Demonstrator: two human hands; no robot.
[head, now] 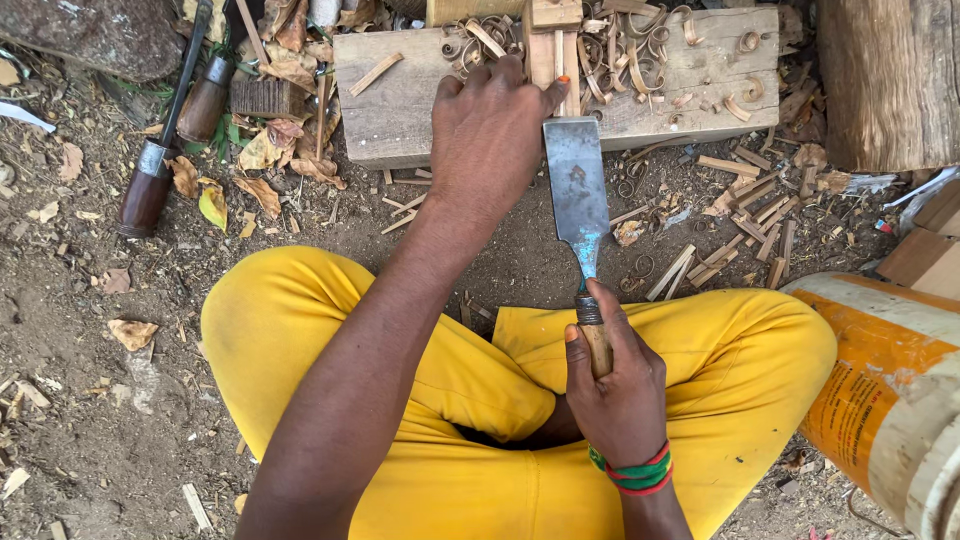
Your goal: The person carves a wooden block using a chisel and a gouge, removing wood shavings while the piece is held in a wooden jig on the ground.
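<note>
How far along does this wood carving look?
A good deal is already pared: curled shavings and offcut slivers litter the wooden block and the ground. In hand: the left hand steadies a small wood piece while the right hand holds the broad chisel. How much remains cannot be told.

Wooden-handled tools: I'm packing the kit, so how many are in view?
3. A broad steel chisel is gripped by the right hand over the grey wooden block; two dark-handled tools lie on the dirt upper left. Others may hide under shavings.
</note>
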